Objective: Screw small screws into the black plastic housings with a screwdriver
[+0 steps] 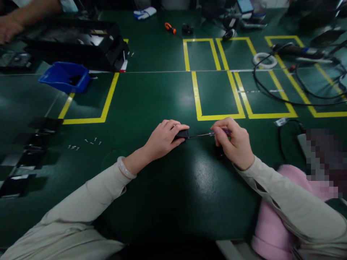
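My left hand (165, 139) is closed over a small black box-like part (183, 134), pressing it on the green table; much of the part is hidden under the fingers. In my right hand (231, 142) is a screwdriver (200, 135) with a clear purplish handle. Its thin shaft points left, and the tip meets the right end of the black part or sits right beside it. A small dark object (219, 153) shows under my right hand; I cannot tell its kind. Several tiny pale pieces (92, 141), perhaps screws, lie on the table to the left.
Flat black pieces (31, 155) line the left side. Beyond them are a blue bin (66, 77) and a black tray stack (73, 45), with another person's hand (11, 29) nearby. Orange-handled pliers or cutters (170, 27) lie far back. Black cables (268, 88) coil at right; pink fabric (273, 224) is beside my right arm.
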Motion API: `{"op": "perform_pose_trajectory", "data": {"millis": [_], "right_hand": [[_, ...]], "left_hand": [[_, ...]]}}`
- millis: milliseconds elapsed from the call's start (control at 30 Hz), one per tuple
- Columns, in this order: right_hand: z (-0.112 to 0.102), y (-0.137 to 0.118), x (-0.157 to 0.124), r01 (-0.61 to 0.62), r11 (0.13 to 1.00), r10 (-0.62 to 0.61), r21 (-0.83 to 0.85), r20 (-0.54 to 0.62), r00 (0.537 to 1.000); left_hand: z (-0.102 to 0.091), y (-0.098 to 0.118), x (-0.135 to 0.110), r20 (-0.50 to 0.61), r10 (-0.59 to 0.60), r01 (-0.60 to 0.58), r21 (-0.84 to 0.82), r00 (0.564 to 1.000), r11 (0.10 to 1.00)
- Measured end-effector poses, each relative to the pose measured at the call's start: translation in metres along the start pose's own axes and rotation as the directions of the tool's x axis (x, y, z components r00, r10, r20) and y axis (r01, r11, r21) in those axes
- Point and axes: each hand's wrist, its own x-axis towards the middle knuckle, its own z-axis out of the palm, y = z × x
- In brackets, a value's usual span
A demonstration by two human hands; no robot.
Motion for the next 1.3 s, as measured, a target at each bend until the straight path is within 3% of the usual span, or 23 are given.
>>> {"op": "perform_pose_trajectory", "data": {"millis": [1300], "right_hand": [[-0.0014,-0.0042,0.002,0.026,1.0,-0.026,0.004,0.015,1.0]], "left_hand": [[-0.0019,0.0009,-0.0002,0.009,0.016,-0.016,-0.019,1.0,1.0]]}}
